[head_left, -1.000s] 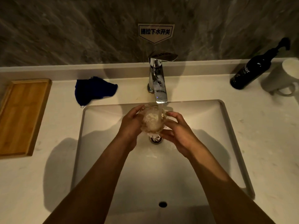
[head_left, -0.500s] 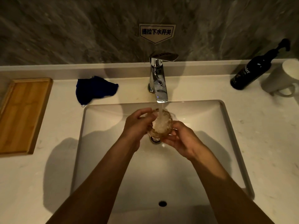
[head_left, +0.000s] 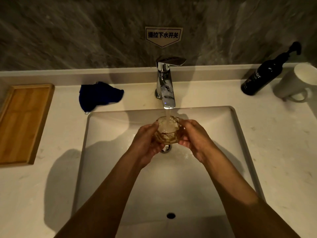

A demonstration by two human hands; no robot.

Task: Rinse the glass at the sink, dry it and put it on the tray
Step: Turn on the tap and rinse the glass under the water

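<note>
A faceted amber glass [head_left: 167,132] is held over the white sink [head_left: 109,134], right under the chrome tap [head_left: 165,86]. Water runs from the spout into the glass's open mouth. My left hand [head_left: 145,143] grips its left side and my right hand [head_left: 193,138] grips its right side. The glass hides most of the drain below it. A dark blue cloth [head_left: 98,95] lies crumpled on the counter behind the sink's left corner. The wooden tray [head_left: 24,122] sits bare at the far left of the counter.
A dark pump bottle [head_left: 262,76] and a white mug [head_left: 298,83] stand at the back right of the pale counter [head_left: 277,143]. A sign with Chinese characters [head_left: 163,36] hangs on the grey stone wall above the tap.
Both hands have turned and tilted the glass under the running water; it now sits a little higher with my right hand wrapped further around its side.
</note>
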